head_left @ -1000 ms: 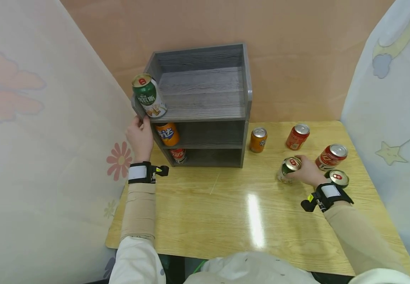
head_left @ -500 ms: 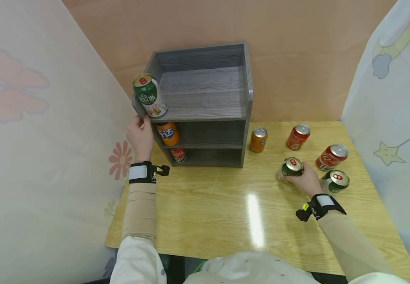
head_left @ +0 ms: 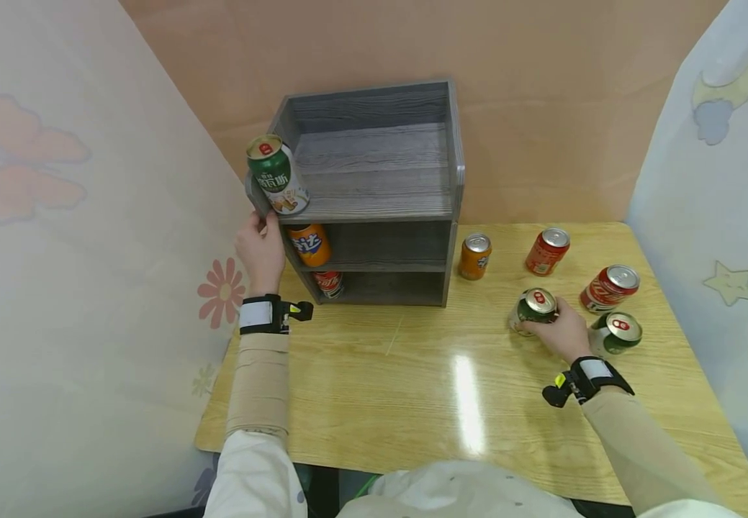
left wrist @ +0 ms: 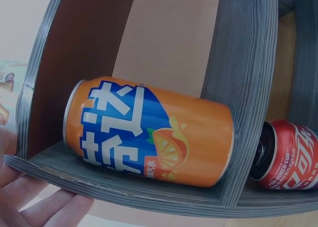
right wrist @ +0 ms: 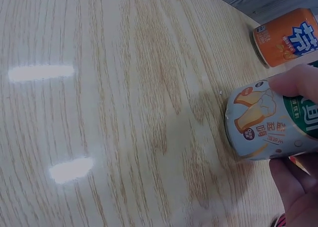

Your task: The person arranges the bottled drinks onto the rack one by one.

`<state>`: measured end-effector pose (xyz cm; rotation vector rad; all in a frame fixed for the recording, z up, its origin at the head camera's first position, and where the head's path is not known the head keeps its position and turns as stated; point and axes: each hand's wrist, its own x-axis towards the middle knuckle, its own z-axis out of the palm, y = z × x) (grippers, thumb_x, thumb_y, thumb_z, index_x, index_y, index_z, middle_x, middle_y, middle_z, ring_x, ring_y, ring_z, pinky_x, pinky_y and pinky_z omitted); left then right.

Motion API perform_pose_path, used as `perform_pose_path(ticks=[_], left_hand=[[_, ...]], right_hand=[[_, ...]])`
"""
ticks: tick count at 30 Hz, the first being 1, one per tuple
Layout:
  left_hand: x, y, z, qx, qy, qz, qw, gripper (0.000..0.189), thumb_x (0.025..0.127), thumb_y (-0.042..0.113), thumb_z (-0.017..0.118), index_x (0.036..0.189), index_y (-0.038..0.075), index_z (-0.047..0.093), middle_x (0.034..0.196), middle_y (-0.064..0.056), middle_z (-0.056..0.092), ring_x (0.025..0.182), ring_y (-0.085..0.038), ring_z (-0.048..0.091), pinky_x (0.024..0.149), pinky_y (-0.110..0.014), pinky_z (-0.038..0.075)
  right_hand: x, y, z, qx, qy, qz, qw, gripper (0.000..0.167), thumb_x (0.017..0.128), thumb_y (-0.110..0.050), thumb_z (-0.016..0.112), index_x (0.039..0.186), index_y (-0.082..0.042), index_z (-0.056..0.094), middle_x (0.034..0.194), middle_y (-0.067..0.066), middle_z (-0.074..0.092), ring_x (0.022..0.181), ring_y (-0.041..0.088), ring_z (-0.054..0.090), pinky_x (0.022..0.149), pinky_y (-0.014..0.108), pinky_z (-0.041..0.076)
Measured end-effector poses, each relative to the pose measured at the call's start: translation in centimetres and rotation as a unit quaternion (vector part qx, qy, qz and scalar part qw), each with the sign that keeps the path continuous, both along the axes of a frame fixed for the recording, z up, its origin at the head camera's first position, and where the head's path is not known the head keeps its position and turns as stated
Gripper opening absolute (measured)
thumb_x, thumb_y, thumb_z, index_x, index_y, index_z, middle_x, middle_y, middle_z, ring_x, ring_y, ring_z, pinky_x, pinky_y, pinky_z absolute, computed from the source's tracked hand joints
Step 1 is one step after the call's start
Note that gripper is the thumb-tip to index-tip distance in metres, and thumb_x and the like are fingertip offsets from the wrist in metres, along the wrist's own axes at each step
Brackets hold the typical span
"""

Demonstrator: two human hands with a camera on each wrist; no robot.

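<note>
My left hand point(head_left: 261, 255) holds the left side edge of a grey wooden shelf point(head_left: 374, 216), its fingertips point(left wrist: 64, 207) at the panel. Just above it, a green-and-white drink can point(head_left: 278, 176) stands at the top level's left end. An orange soda can point(head_left: 309, 244) occupies the middle level; a red cola can point(head_left: 329, 283) is on the bottom one. On the right, my right hand point(head_left: 564, 331) grips another green-and-white can point(right wrist: 263, 120) around its side, thumb on the near side. Whether that can touches the table is hard to tell.
On the wooden table point(head_left: 374, 403), an orange can point(head_left: 475, 257) stands right of the shelf. Two red cans, one farther back point(head_left: 547, 252) and one nearer the right edge point(head_left: 609, 289), stand beyond my right hand. A green-and-white can point(head_left: 615, 334) is beside that hand.
My right wrist has shifted slightly left and toward me, uncovering the green-and-white can beside it; the hand stays on its can. My left hand keeps its place on the shelf.
</note>
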<state>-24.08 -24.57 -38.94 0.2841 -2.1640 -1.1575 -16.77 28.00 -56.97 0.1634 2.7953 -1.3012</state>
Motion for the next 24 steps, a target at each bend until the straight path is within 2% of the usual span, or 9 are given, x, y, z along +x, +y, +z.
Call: perform_pose_path(ticks=[4,9,13,18,20,24], left_hand=[[0.1,0.1,0.1,0.004,0.0,0.0,1.0,0.03,0.104,0.025,0.058,0.109,0.001,0.075,0.114,-0.014,0.073,0.111,-0.023,0.068,0.091,-0.037,0.055],[0.1,0.1,0.2,0.01,-0.003,-0.002,0.9999,0.032,0.104,0.027,0.057,0.111,0.001,0.075,0.115,-0.013,0.073,0.112,-0.022,0.067,0.093,-0.036,0.054],[0.0,0.2,0.1,0.004,-0.004,0.001,1.0,0.032,0.104,0.027,0.057,0.107,0.001,0.075,0.114,-0.014,0.073,0.111,-0.023,0.068,0.092,-0.037,0.054],[0.0,0.2,0.2,-0.003,0.004,0.0,1.0,0.03,0.104,0.024,0.057,0.101,0.001,0.075,0.112,-0.014,0.074,0.111,-0.025,0.068,0.092,-0.039,0.054],[0.0,0.1,0.1,-0.004,0.005,0.002,1.0,0.03,0.104,0.024,0.057,0.1,0.001,0.075,0.112,-0.014,0.074,0.111,-0.025,0.068,0.092,-0.039,0.054],[-0.1,0.0,0.2,-0.006,0.003,0.004,1.0,0.03,0.104,0.024,0.057,0.099,0.0,0.074,0.111,-0.014,0.074,0.111,-0.025,0.067,0.093,-0.038,0.054]], right_hand=[[-0.2,0.0,0.2,-0.003,0.012,0.005,0.9999,0.081,0.083,-0.039,0.085,0.137,0.008,0.046,0.129,0.033,0.056,0.119,0.05,0.054,0.097,0.064,0.042],[-0.4,-0.6,2.1,0.0,0.044,0.014,0.9989,0.079,0.083,-0.037,0.085,0.137,0.006,0.047,0.127,0.031,0.058,0.116,0.048,0.057,0.092,0.061,0.046],[-0.7,-1.4,4.7,0.01,0.082,0.025,0.9963,0.073,0.084,-0.033,0.085,0.134,0.007,0.051,0.123,0.031,0.062,0.109,0.045,0.062,0.084,0.052,0.05],[-1.3,-2.2,8.6,-0.018,0.11,0.026,0.9934,0.075,0.084,-0.03,0.085,0.14,0.002,0.047,0.129,0.025,0.061,0.111,0.039,0.062,0.082,0.026,0.05],[-1.5,-2.5,10.2,-0.032,0.116,0.022,0.9925,0.077,0.084,-0.03,0.086,0.143,-0.002,0.045,0.131,0.021,0.06,0.111,0.028,0.062,0.081,0.016,0.047],[-1.9,-3.0,13.4,-0.037,0.135,0.014,0.99,0.074,0.082,-0.029,0.088,0.141,-0.006,0.05,0.128,0.017,0.064,0.1,0.006,0.059,0.079,0.009,0.045]])
